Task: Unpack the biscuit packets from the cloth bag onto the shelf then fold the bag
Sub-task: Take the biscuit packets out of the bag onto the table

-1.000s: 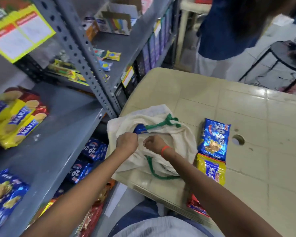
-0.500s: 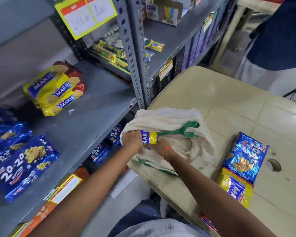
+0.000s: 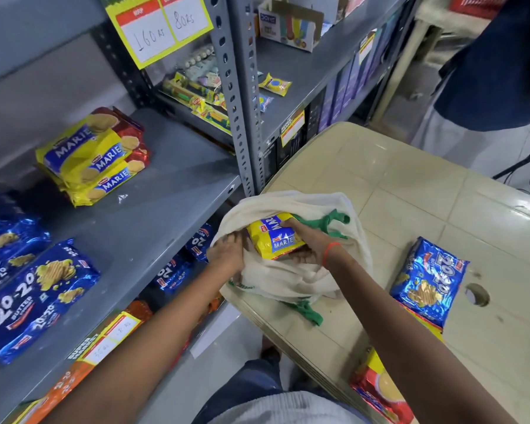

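A cream cloth bag (image 3: 303, 273) with green handles lies on the near left corner of the beige table (image 3: 410, 191). My right hand (image 3: 308, 243) grips a yellow Marie biscuit packet (image 3: 273, 237) that sticks halfway out of the bag's mouth. My left hand (image 3: 227, 252) holds the bag's left edge. On the grey shelf (image 3: 153, 215) to the left lie stacked yellow Marie packets (image 3: 92, 157) and blue 20-20 packets (image 3: 40, 292).
On the table to the right lie a blue 20-20 packet (image 3: 429, 280) over a yellow one, and a red packet (image 3: 377, 390) at the near edge. A hole (image 3: 477, 294) is in the tabletop. Upright shelf posts (image 3: 242, 96) stand behind the bag. A person in dark blue (image 3: 496, 62) stands at far right.
My right hand has drawn the yellow Marie packet further out of the bag while my left hand keeps the bag's edge. The view has swung left toward the shelf.
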